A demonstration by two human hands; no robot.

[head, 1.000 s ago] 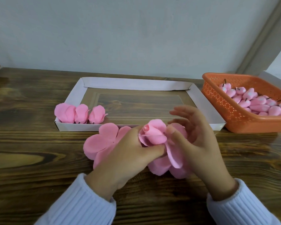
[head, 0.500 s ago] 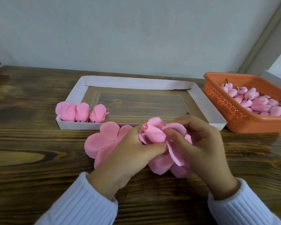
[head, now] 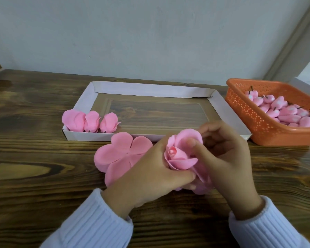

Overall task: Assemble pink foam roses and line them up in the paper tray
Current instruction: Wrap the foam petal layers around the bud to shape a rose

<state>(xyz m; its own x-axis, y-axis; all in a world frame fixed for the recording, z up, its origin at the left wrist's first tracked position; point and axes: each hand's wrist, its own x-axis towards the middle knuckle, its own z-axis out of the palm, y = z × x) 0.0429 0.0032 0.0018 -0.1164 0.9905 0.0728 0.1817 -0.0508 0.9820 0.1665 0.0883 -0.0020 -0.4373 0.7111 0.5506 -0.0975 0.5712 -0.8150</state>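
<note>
Since the earlier frame the right grip has curled in, its thumb pressing a petal up against the rose.
The left grip pinches the rose from the near side and the right grip wraps its far side, over the surface just in front of the paper tray. A flat petal piece lies just left; three finished roses sit in the tray's near-left corner.

A half-wrapped pink foam rose stands upright, gripped by the left hand and right hand. A flat petal piece lies beside it. Three finished roses line the near-left corner of the white paper tray.
</note>
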